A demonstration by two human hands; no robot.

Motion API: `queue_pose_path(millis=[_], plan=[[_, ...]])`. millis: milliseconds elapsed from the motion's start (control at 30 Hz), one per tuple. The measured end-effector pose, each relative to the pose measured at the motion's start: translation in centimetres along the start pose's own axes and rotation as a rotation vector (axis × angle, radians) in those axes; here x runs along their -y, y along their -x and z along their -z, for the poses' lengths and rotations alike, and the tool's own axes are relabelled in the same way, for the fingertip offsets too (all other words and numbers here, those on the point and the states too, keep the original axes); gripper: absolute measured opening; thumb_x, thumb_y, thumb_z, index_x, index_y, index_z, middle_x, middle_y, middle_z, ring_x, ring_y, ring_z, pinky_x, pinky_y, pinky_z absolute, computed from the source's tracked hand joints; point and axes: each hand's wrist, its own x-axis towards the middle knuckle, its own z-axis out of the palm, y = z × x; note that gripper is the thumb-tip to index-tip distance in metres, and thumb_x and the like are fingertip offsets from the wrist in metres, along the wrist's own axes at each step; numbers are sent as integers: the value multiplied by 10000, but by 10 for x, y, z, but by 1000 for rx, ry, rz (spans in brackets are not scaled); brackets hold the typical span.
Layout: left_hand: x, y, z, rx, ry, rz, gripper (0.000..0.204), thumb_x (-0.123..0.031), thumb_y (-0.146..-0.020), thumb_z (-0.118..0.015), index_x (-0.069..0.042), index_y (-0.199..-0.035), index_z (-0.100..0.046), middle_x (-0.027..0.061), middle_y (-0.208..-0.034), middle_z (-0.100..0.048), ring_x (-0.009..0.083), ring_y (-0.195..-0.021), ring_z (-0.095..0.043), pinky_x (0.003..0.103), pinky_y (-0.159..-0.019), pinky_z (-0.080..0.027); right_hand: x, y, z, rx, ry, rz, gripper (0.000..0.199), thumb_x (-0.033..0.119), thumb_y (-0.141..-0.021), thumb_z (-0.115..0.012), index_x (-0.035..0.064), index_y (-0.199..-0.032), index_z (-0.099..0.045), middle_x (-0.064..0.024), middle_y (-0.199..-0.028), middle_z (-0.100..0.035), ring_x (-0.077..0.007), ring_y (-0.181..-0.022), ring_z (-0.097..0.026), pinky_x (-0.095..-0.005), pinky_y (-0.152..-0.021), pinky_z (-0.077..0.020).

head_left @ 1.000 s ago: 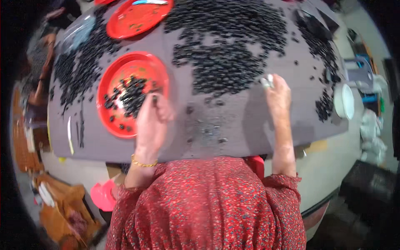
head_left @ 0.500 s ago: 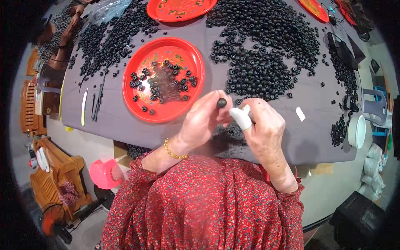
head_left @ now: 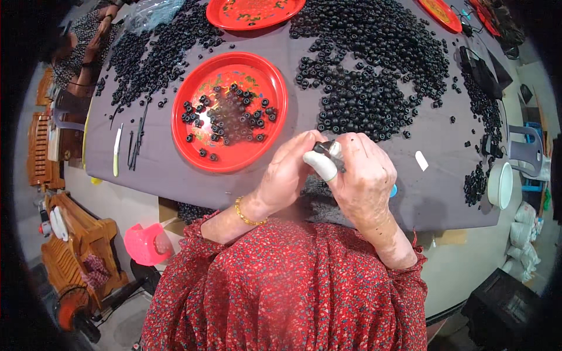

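My left hand [head_left: 282,178], with a gold bracelet at the wrist, pinches a small round black part [head_left: 320,147] in front of my body. My right hand [head_left: 367,175] is closed in against that part, its fingers curled. A white cover [head_left: 321,165] wraps the right thumb, and a second pale tip touches the part. From under the right palm pokes a small blue end [head_left: 394,191]; what it belongs to is hidden. Similar black ring-like parts lie on a red round tray [head_left: 181,137] at the left and in a large pile [head_left: 369,99] ahead.
A grey cloth covers the table [head_left: 451,187]. At the left lie a slim pale cutter [head_left: 117,151] and thin black sticks [head_left: 138,143]. Another red tray [head_left: 254,22] stands at the far side. A white slip [head_left: 421,161] and a white bowl [head_left: 499,185] are on the right. Someone sits far left.
My right hand has moved left and up, and its covered thumb now meets the black part. The part has turned or become partly covered. A blue end has come into view beside the right palm.
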Motion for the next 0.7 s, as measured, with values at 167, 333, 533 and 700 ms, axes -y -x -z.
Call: queue_pose_path(millis=[167, 333, 533, 700], plan=[[4, 1, 3, -5, 10, 5, 290, -302, -960, -411, -48, -1018, -538, -9, -842, -533, 58, -735, -467, 219, -647, -380, -3, 3, -4, -13, -3, 3, 313, 288, -710, -705, 51, -743, -504, -68, -638, -491, -261, -572, -534, -363, -505, -416], [6, 1, 8, 50, 110, 30, 277, -271, -954, -402, -23, -995, -517, 42, -930, -540, 130, -911, -519, 285, -841, -402, -4, 4, -5, -22, 2, 6, 308, 277, -705, -708, 50, -744, -504, -69, -637, -491, -259, -572, -536, -363, -504, -416], [5, 2, 6, 27, 167, 57, 270, -265, -953, -409, -21, -994, -517, 41, -930, -540, 130, -905, -523, 281, -836, -405, -3, 4, -5, -30, 8, -7, 317, 289, -696, -711, 50, -752, -511, -70, -635, -491, -258, -572, -537, -364, -503, -416], [5, 1, 7, 60, 148, 30, 268, -270, -956, -409, -26, -981, -519, 36, -907, -538, 123, -881, -522, 273, -821, -405, -3, 5, -6, -23, 3, -11, 308, 284, -693, -709, 53, -752, -513, -71, -639, -495, -257, -571, -537, -367, -505, -417]])
